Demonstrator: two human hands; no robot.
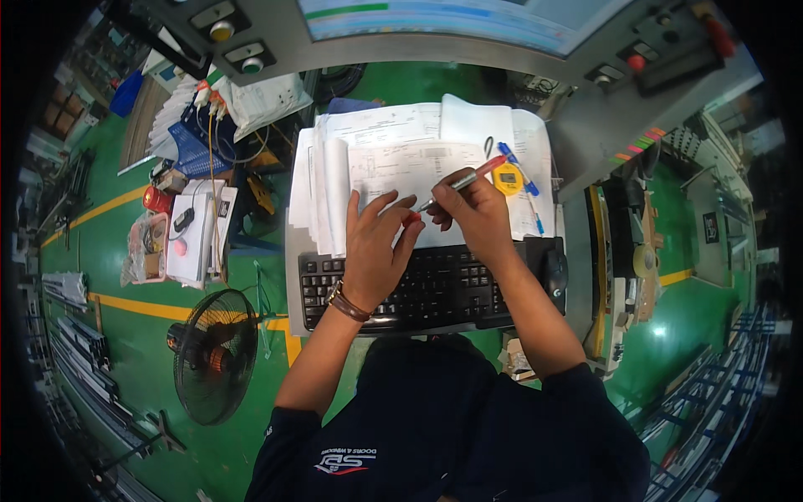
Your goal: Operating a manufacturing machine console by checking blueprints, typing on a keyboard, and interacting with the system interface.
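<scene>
Over a stack of printed papers (pixel 387 163), my right hand (pixel 477 213) grips a marker pen (pixel 487 166) with a red end, its grey tip slanting down toward my left hand. My left hand (pixel 374 251) pinches a small red cap (pixel 413 217) between thumb and forefinger, the other fingers spread. The marker's tip is close to the cap; whether they touch I cannot tell. Right of my right hand, a yellow device with a small display (pixel 508 178) lies on the papers beside blue pens (pixel 530 186). Both wrists hover above a black keyboard (pixel 401 289).
A black mouse (pixel 554 272) sits right of the keyboard. Above the papers is a lit screen (pixel 452 21) in a grey panel with push buttons (pixel 251 64). A floor fan (pixel 219 356) stands at left, near a side surface with papers (pixel 192 234) and a pink basket (pixel 149 247).
</scene>
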